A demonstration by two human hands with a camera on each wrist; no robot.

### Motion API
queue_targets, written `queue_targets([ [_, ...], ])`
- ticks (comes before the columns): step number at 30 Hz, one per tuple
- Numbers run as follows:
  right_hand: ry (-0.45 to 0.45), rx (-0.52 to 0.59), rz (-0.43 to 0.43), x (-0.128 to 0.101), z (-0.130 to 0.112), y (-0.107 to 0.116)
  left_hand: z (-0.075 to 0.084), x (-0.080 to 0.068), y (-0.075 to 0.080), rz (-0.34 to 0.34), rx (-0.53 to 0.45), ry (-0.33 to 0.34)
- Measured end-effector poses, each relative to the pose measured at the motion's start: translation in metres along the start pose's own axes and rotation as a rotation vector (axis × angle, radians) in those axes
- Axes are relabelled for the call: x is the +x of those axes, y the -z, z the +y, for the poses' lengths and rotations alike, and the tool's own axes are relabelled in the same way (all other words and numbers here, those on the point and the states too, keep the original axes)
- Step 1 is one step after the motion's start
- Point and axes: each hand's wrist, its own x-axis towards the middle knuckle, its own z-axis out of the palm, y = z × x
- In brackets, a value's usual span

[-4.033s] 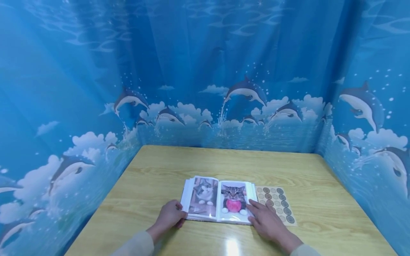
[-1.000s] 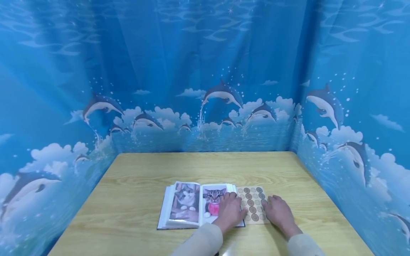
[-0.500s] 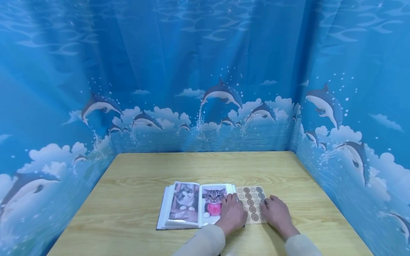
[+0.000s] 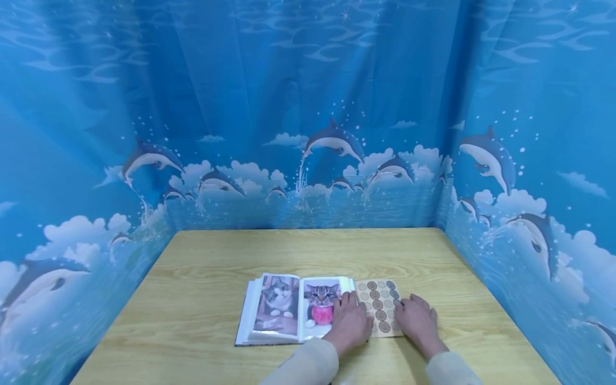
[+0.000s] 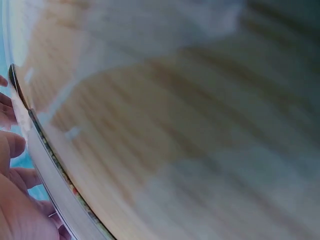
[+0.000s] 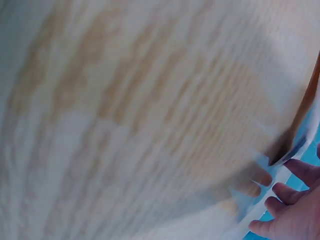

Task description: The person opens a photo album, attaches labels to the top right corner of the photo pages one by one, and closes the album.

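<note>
A photo album (image 4: 279,307) lies open at two cat pictures. Against its right side is a tan sheet of round stickers (image 4: 377,305) in brown, beige and grey. My left hand (image 4: 348,326) rests across the album's right page, its thumb side over the sheet's left edge. My right hand (image 4: 418,321) pinches the sheet's right edge with bent fingers, over the grey column. In the right wrist view, a fingertip (image 6: 292,163) meets the corner of the sheet (image 6: 304,117), which bows upward. In the left wrist view, fingers (image 5: 27,177) lie along the album's edge (image 5: 50,170).
The wood-grain table (image 4: 216,262) extends behind and to both sides of the album. Blue curtains (image 4: 269,107) printed with dolphins and clouds enclose it at the back, left and right.
Since four seconds ago my left hand has gone from the album's left edge to its right page, and my right hand to the sheet's right edge. Lately the sheet has shifted slightly right.
</note>
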Motion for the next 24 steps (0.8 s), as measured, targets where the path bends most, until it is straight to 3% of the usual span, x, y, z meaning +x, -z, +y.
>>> queue_targets([
  [11, 0.029, 0.232, 0.002, -0.002, -0.009, 0.001, 0.001, -0.002, 0.007, -0.109, -0.188, 0.019],
  [20, 0.044, 0.447, 0.012, -0.002, -0.022, 0.003, -0.002, 0.004, 0.017, -0.036, -0.359, 0.014],
  [24, 0.034, 0.533, 0.014, -0.001, -0.028, 0.007, -0.005, 0.007, 0.024, 0.007, -0.521, 0.015],
])
